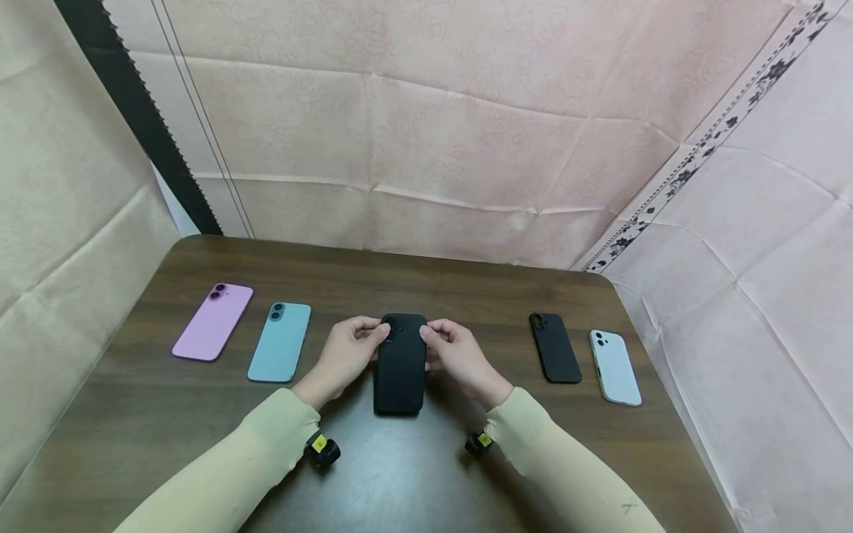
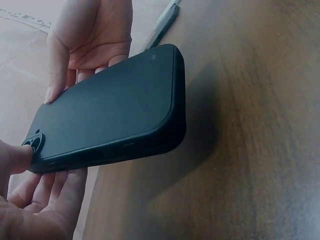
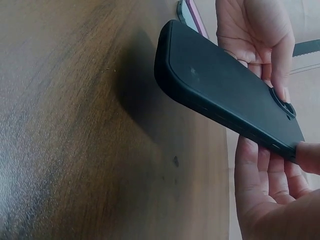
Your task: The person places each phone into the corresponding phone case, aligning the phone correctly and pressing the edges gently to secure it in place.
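We have the black phone [image 1: 401, 381] up off the counter [image 1: 200, 429], in the middle, its camera end away from us and its dark shadow beneath it in the wrist views. Our left hand [image 1: 346, 354] and right hand [image 1: 465, 364] both grip its far end: thumbs on the back, fingers curled under the sides, the left thumb over the camera ring. So the lift and two-handed hold are done, we judge; setting it down is not. The side facing the counter is hidden, so we cannot tell what state it is in.

Four others lie back up, with no hand on them: the purple phone [image 1: 216, 326] and blue phone [image 1: 280, 349] to our left, the smaller-looking black phone [image 1: 558, 354] and white phone [image 1: 616, 374] to our right. None touches the held one, and we see nothing blocking it. The blue one is nearest our left forearm, so a wide sweep could nudge it. Pale cloth [image 1: 400, 133] hangs behind.
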Available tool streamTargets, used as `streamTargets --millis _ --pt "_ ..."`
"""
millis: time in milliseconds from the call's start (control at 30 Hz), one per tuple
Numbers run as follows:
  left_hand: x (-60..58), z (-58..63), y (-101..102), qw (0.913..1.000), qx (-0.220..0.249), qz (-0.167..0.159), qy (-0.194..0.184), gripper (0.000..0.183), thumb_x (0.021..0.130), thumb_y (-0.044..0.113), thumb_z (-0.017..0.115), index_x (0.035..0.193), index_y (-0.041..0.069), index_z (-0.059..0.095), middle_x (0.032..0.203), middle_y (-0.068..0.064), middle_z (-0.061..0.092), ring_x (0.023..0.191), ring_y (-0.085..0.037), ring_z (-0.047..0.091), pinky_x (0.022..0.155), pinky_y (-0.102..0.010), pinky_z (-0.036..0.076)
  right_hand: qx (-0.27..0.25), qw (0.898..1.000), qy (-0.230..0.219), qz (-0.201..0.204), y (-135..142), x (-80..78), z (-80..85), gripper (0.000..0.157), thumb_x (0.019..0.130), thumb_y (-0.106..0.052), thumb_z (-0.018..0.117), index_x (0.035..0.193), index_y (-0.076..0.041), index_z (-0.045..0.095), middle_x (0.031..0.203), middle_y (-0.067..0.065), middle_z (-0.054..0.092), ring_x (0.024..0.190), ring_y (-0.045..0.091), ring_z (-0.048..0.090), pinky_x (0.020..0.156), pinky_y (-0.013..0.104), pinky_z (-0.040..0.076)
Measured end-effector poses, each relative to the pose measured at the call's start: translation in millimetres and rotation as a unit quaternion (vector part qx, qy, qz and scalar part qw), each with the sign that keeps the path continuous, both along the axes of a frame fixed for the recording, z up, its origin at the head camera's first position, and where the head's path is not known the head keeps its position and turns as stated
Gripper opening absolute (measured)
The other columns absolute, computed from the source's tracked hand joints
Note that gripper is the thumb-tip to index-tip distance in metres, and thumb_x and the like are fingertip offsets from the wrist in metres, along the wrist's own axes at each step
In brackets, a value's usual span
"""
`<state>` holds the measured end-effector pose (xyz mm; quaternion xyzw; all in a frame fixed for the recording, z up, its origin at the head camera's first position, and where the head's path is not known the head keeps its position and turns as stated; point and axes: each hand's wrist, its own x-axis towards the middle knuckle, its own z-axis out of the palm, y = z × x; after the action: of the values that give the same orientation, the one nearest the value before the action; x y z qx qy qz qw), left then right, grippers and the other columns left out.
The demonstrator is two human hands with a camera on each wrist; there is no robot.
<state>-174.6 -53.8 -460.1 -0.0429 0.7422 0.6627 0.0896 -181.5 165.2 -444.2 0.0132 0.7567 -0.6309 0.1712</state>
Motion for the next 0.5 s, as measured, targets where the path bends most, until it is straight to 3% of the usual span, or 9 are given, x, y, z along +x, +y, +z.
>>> streamTargets --millis 500 --pt "0.9 1.3 0.5 0.9998 -0.020 0.006 0.001 0.035 0.109 0.022 0.065 0.137 0.001 0.067 0.125 -0.016 0.073 0.109 -0.026 0.070 0.093 -0.042 0.062 -0.005 1.000 0.000 0.002 -1.9 -0.4 0.2 0.025 0.111 -0.026 0.062 0.121 -0.004 0.068 0.104 0.009 0.075 0.091 0.022 0.074 0.084 0.043 0.065"
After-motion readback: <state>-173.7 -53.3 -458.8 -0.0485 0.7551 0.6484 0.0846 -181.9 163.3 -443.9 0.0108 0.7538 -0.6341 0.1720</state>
